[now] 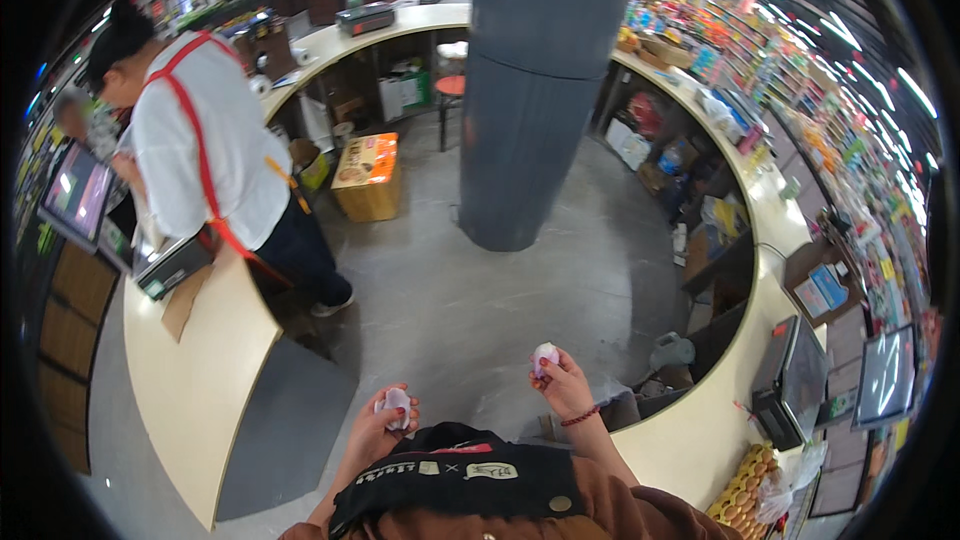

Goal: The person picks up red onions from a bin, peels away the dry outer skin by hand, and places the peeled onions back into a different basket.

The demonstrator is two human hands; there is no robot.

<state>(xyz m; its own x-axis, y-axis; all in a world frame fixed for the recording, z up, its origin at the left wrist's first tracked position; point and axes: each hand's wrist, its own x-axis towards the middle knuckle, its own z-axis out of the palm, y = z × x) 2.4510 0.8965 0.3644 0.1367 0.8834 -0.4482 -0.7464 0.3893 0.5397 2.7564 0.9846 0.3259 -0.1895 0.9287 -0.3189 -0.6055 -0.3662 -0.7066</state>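
My left hand [386, 420] is raised at the lower middle of the head view, its fingers closed round a pale pinkish-white piece [395, 406] that looks like a peeled layer or shell. To the right, my right hand [559, 382] grips a rounded white and purple piece [545, 358], perhaps part of an onion or a similar bulb; I cannot tell exactly. A red bead bracelet circles my right wrist. The two hands are apart, above the grey floor and in front of my black apron [465, 476].
A curved cream counter [202, 360] rings the space, bearing registers [791, 382]. A co-worker [202, 135] in a white shirt with red straps stands at the left. A thick grey column [532, 105] rises ahead, near a cardboard box [367, 180]. Egg trays [742, 487] lie at lower right.
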